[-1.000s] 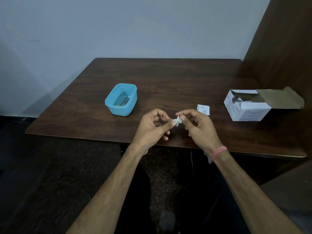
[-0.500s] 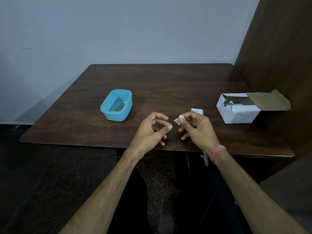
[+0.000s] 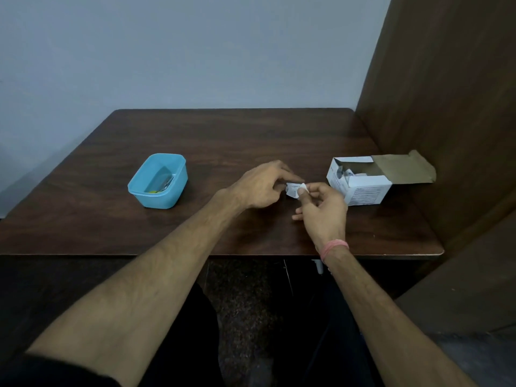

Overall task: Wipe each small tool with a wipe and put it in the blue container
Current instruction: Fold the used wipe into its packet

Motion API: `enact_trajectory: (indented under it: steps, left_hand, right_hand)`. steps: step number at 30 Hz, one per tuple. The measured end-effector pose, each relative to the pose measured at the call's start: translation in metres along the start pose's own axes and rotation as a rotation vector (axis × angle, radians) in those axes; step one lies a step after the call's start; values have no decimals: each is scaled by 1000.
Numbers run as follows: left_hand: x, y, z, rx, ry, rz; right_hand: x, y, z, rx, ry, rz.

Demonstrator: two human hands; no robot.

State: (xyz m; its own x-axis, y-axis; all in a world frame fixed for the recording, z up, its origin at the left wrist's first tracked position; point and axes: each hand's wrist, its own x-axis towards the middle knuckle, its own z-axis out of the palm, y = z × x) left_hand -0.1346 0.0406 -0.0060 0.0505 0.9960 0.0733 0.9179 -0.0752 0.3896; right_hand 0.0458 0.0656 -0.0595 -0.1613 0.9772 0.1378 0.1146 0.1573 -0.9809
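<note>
My right hand [image 3: 321, 210] pinches a small folded white wipe [image 3: 303, 187] between thumb and forefinger, just above the table [image 3: 251, 135]. My left hand [image 3: 259, 185] reaches across to it, and its fingertips pinch a small white wipe packet [image 3: 291, 190] right beside the wipe. The blue container [image 3: 145, 194] stands to the left of both hands, with a few small metal tools [image 3: 166, 183] lying in it. I see no tool in either hand.
An open white cardboard box [image 3: 363, 188] with its brown flap folded out lies at the right, close to my right hand. A dark wooden panel [image 3: 446, 107] walls off the table's right side. The table's front edge runs under my forearms.
My left hand has moved right, away from the wipe, to the packet on the table. My right hand has carried the wipe slightly right and farther in. The camera has tilted.
</note>
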Motion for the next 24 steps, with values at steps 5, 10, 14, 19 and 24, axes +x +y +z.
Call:
enact_trajectory:
  steps: [5,10,14,19,24]
  left_hand:
    - [19,8,-7,154,-218,55]
    - [16,21,-17,231,-156,4]
    - [-6,26,-8,201,137,-140]
    - [-46,33,19,-83,471,-320]
    - [-66,38,37,-324,604,-320]
  right_hand:
    - [0,-2,1,8,28,2]
    - [-3,-5,-1,63,-7,2]
    - [-5,-7,-3,125,-50,-5]
    - [-5,-8,-8,191,-213,13]
    - [-4,-8,-11,248,-229,17]
